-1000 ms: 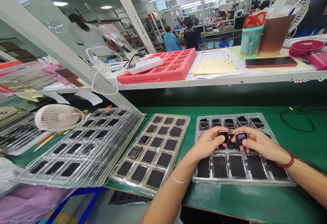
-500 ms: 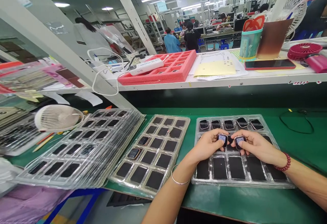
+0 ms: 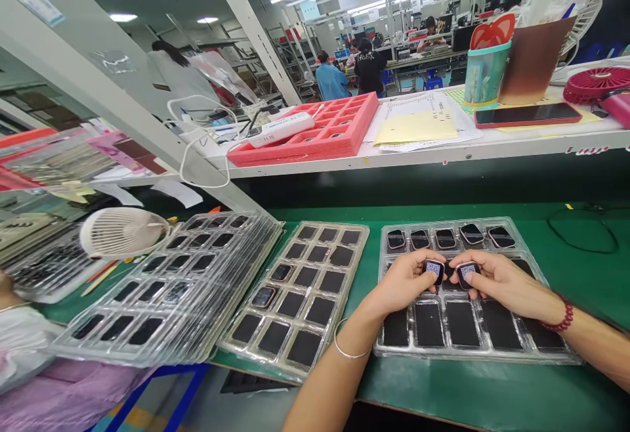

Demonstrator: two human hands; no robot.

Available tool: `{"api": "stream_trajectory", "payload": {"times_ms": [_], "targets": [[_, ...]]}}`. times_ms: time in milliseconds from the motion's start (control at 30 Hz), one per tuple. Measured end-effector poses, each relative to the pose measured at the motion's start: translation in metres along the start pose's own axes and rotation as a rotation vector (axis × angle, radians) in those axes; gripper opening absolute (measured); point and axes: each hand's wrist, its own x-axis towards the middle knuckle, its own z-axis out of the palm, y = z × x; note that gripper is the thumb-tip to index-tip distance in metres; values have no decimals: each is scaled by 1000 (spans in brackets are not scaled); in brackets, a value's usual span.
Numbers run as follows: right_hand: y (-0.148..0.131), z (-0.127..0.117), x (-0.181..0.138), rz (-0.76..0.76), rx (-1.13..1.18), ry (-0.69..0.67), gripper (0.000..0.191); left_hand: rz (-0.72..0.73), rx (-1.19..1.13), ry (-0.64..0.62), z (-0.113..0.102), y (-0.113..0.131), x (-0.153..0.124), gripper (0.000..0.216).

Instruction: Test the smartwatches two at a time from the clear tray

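The left hand [image 3: 404, 280] grips one smartwatch [image 3: 434, 269] in its fingers, its screen newly showing a code-like pattern, apparently now level with the second smartwatch [image 3: 465, 270] gripped by the right hand [image 3: 506, 284].

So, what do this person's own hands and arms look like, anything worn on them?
Both are bare, with no gloves or sleeves in view. Behind the left hand, a thin, silver-coloured bangle circles the arm. At the right hand's wrist is a dark red bracelet of round beads.
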Motion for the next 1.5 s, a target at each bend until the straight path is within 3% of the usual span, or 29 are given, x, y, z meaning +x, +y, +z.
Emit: {"api": "stream_trajectory", "payload": {"times_ms": [600, 667, 800, 900, 1133, 1200, 1367, 1500], "targets": [[5, 0, 0, -8, 25, 13, 30, 7, -37, -10, 1, 3, -1, 33], [4, 2, -1, -53, -21, 26, 29, 32, -11, 22, 1, 0, 0, 42], [4, 4, -2, -136, -35, 14, 45, 68, 47, 54, 1, -4, 1, 59], [7, 2, -1, -98, 2, -16, 46, 88, 48, 59, 1, -2, 1, 55], [8, 0, -1, -57, 20, 8, 23, 36, 38, 36, 1, 5, 0, 27], [6, 1, -2, -79, -5, 18, 20, 25, 64, 38, 1, 4, 0, 30], [4, 1, -2, -123, 17, -4, 32, 94, 39, 20, 1, 1, 0, 43], [3, 0, -2, -107, 36, -41, 32, 85, 28, 2, 1, 3, 0, 28]]}}
